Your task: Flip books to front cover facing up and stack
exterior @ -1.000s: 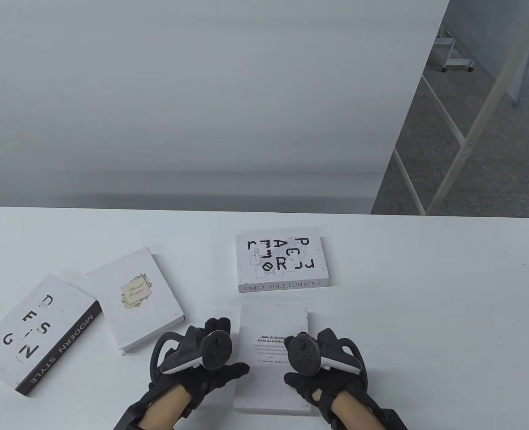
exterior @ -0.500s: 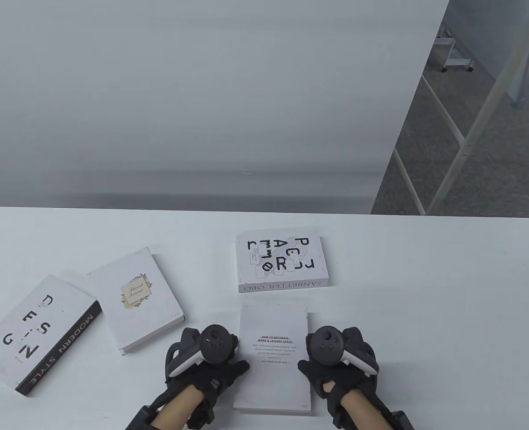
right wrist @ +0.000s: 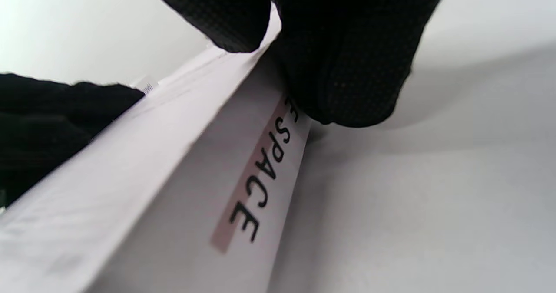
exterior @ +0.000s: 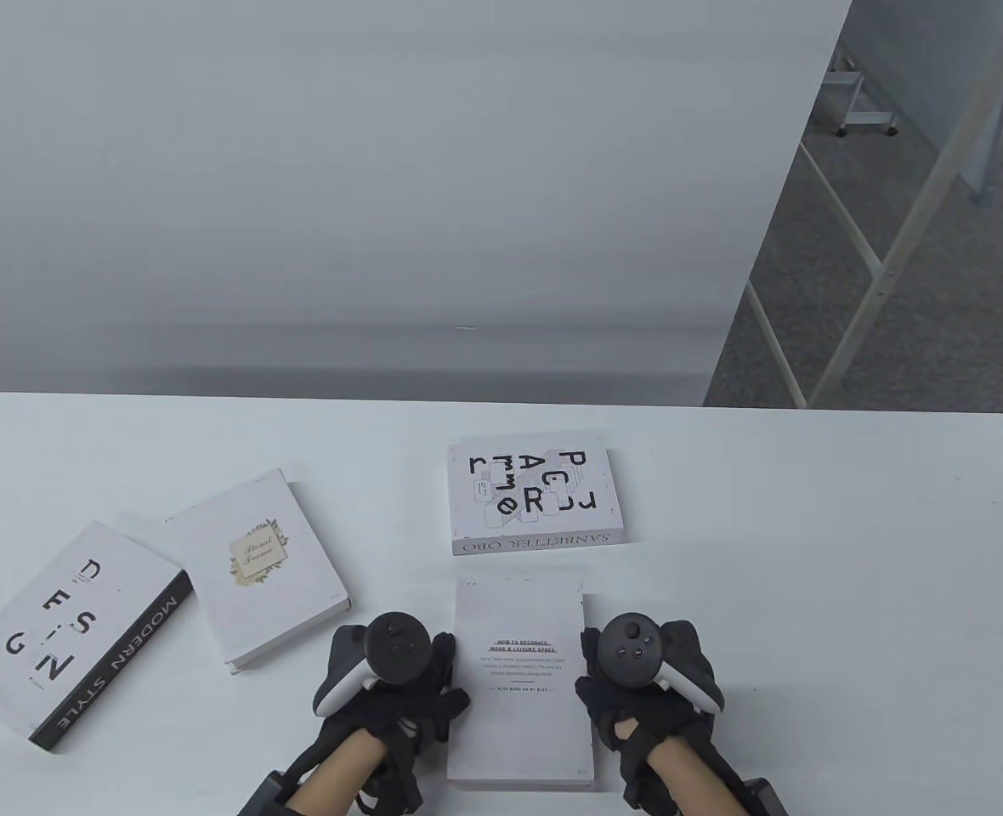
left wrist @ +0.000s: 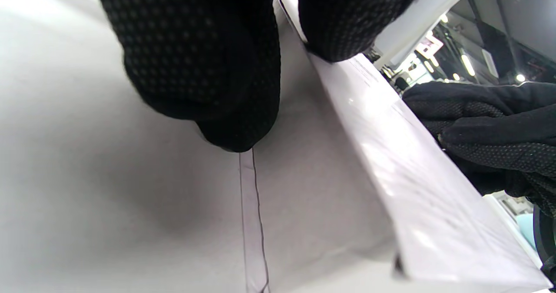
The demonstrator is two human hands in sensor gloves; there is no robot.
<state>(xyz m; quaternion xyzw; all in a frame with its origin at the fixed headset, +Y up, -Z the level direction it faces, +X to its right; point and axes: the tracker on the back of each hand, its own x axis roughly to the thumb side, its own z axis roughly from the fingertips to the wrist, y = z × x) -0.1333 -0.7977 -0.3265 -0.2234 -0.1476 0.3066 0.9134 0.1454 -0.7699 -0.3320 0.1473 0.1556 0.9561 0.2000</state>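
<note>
Back-cover-up book [exterior: 521, 680] sits at the near table [exterior: 807, 595] edge, squarely between your hands, long axis running away from you. Your left hand [exterior: 391, 680] is on its left long edge, right hand [exterior: 646, 676] on the right long edge, both equally near.

Right wrist view: your fingers [right wrist: 347, 67] curl against the spine side (lettering "SPACE" visible), thumb [right wrist: 217, 11] over the top edge, so a partly closed pinch on that edge. Left wrist view: fingertips [left wrist: 208, 67] touch the table just beside the opposite long side; whether they actually press the book I can't tell. Book looks flat on the table, or barely lifted; hard to say.

Since the spine is on your right, my read is the flip should roll about the long axis.

The other three books, "DESIGN" [exterior: 68, 633], floral-label one [exterior: 255, 565] and "PROGRAMMER" [exterior: 534, 497], already lie front-up, well apart from your hands, unstacked.
</note>
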